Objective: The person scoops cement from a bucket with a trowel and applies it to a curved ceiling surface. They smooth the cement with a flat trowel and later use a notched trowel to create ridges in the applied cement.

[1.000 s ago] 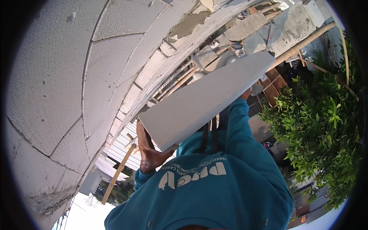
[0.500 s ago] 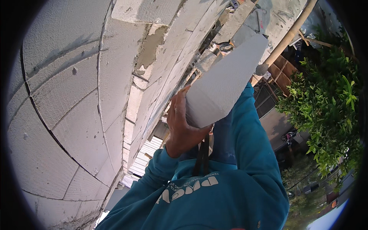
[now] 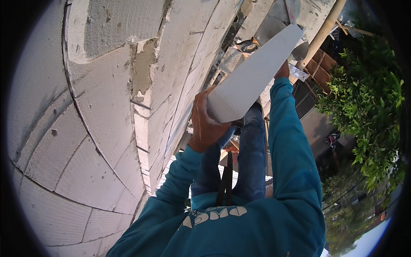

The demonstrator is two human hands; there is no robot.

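Note:
A long, pale grey concrete block (image 3: 257,73) is held out in front of my body, slanting from near left to far right. My left hand (image 3: 206,120) is closed around its near end, thumb along the lower edge and fingers at the side. At the far right edge, my right hand (image 3: 282,71) grips the block; its fingers are mostly hidden behind it. Just past that hand shows a rounded dark grey piece (image 3: 300,51), whose kind I cannot make out. On my left rises a wall of pale blocks (image 3: 107,94), with a gap holding grey mortar (image 3: 144,68).
A scaffold platform (image 3: 314,17) with scattered tools and planks lies ahead. A bamboo pole (image 3: 323,34) runs along its right side. Leafy branches (image 3: 364,124) fill the right. Far below are the ground and a parked motorbike (image 3: 332,139).
Both hands have carried the block a little farther from my body, and it has tilted. My right hand has come partly into sight, and more of my legs shows.

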